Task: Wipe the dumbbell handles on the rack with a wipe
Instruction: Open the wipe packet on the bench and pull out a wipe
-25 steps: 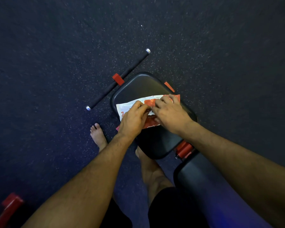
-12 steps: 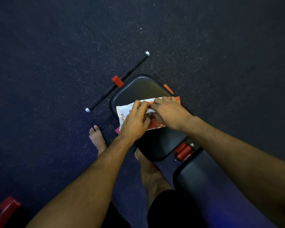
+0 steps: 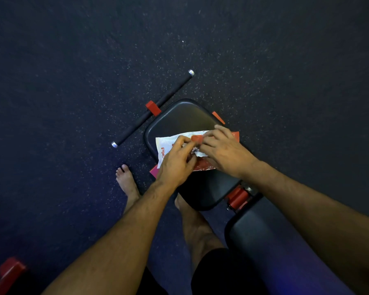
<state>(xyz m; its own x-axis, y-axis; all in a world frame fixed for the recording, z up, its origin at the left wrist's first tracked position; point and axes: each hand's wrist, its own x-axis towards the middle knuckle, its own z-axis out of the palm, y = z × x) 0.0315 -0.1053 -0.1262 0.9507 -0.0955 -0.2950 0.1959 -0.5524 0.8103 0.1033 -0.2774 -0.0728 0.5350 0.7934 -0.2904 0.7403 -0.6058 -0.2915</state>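
We are only at the start: our left hand [image 3: 175, 161] and right hand [image 3: 224, 151] both pinch at the wipe pack [image 3: 170, 143] lying across the bench seat [image 3: 179, 116], near its far edge. No wipe is out yet, and we see no dumbbells or rack, so all the wiping is left.

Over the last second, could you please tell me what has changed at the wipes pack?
Little: the left hand and right hand have worked their fingers closer together at the opening of the wipes pack, pinching there. No wipe is clearly out. The pack stays on the bench seat.
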